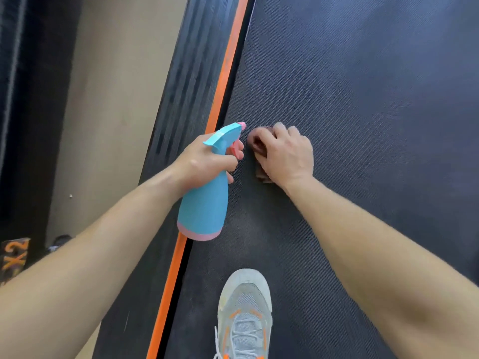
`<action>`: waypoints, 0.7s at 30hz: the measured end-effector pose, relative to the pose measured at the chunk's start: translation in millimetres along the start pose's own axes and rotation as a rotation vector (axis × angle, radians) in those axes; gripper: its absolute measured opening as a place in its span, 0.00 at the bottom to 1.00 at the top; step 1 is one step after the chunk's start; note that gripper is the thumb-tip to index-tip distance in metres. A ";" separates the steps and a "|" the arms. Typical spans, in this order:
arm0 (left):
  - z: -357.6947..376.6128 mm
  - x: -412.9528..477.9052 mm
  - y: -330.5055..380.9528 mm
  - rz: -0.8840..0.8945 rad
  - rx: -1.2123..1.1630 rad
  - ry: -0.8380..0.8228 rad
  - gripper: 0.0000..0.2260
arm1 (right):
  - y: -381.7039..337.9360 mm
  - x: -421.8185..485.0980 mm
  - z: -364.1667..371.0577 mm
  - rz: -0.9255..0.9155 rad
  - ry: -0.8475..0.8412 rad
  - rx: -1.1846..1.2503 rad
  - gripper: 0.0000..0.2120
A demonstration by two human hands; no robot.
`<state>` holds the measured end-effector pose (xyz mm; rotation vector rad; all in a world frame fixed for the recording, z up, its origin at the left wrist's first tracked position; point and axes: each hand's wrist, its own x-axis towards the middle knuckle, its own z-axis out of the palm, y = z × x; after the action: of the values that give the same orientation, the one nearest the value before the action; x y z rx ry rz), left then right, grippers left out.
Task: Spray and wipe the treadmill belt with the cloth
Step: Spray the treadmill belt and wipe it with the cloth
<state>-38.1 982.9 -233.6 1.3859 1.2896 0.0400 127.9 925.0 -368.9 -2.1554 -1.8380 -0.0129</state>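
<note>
The dark textured treadmill belt (363, 104) fills the right and middle of the head view. My left hand (204, 159) grips the neck of a blue spray bottle (204, 206) with a pink base and pink trigger, a finger on the trigger and the nozzle aimed up-right. Just right of the nozzle, my right hand (285, 154) holds a bunched brown cloth (255, 143) and presses it on the belt near its left edge. The hand covers most of the cloth.
An orange stripe (228, 71) and a ribbed black side rail (186, 81) run along the belt's left edge. Beige floor (108, 99) lies further left. A grey shoe with orange marks (245, 314) stands on the belt at the bottom centre.
</note>
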 end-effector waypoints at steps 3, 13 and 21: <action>-7.6 2.1 1.3 0.005 -0.001 0.008 0.25 | -6.5 1.9 -1.3 0.096 0.021 -0.029 0.15; 7.4 19.6 4.9 0.036 -0.094 -0.016 0.28 | 1.8 -97.0 -17.4 -0.480 -0.145 0.100 0.14; 51.3 32.8 23.9 0.064 -0.044 -0.144 0.29 | 116.8 -66.4 -41.2 0.269 0.057 -0.081 0.14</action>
<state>24.0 977.5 -253.4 1.3672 1.1187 0.0124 236.7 836.0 -369.5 -2.4148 -1.5286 -0.0896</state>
